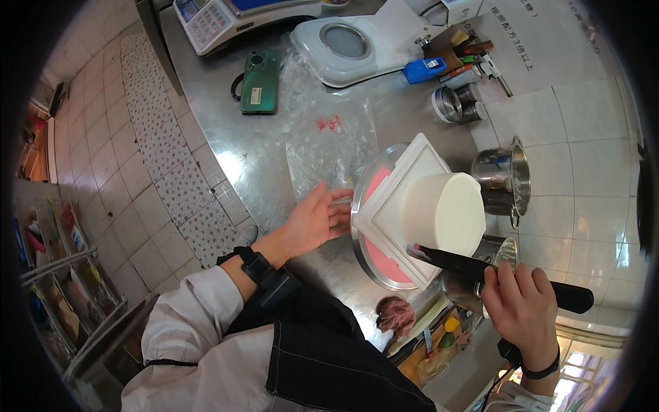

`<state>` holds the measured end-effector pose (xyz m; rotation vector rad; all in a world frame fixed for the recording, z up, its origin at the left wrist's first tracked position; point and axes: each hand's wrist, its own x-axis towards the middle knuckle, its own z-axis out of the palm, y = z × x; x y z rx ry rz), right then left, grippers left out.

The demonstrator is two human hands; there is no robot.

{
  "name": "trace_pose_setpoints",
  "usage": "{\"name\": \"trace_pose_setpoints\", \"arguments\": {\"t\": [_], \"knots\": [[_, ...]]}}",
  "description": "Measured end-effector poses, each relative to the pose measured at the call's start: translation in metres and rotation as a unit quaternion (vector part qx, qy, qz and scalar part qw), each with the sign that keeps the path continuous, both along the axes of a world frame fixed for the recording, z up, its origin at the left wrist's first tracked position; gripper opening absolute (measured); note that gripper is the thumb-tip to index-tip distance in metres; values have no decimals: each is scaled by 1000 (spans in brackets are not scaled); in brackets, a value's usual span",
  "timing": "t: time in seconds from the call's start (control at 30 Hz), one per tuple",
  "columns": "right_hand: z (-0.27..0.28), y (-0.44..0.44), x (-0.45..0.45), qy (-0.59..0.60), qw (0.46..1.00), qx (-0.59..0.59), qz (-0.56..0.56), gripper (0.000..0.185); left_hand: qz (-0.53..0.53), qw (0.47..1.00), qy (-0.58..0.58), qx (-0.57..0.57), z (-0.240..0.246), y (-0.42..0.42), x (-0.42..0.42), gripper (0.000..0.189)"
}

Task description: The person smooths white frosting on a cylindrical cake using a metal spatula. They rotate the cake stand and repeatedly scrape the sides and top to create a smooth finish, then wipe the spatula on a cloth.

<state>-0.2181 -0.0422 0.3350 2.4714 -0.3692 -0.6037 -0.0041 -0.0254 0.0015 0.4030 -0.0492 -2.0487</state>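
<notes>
A smooth cylindrical cake (460,213) with off-white frosting sits on a square white board (383,220), and its top edge looks slightly uneven. Under the board is a pink disc (382,261) on a round metal-rimmed cake turntable (359,252). My left hand (315,219) is at the turntable's near-left rim, fingers spread, holding nothing; whether the fingertips touch the rim is unclear. In my right hand (522,309) is an icing spatula (458,261) with a black handle. Its dark blade lies across the lower side of the cake; I cannot tell whether it touches the frosting.
A green phone (260,85), a digital scale (216,23) and a white appliance (355,49) stand farther along the steel table (231,129). Clear plastic film (329,154) lies beside the turntable. Steel pots (497,180) line the tiled wall. A crumpled pink cloth (396,315) is close to me.
</notes>
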Motion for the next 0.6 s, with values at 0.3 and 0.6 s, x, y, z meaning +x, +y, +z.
{"name": "trace_pose_setpoints", "arguments": {"t": [0.3, 0.6], "knots": [[0, 6, -3, -8, 1000, 1, -9, 11, -100, 992, -57, -42, -1, -1, 7, 75], [1, 11, -4, 3, 1000, -3, 3, 15, -211, 977, -22, -13, 5, 15, -13, 71]]}}
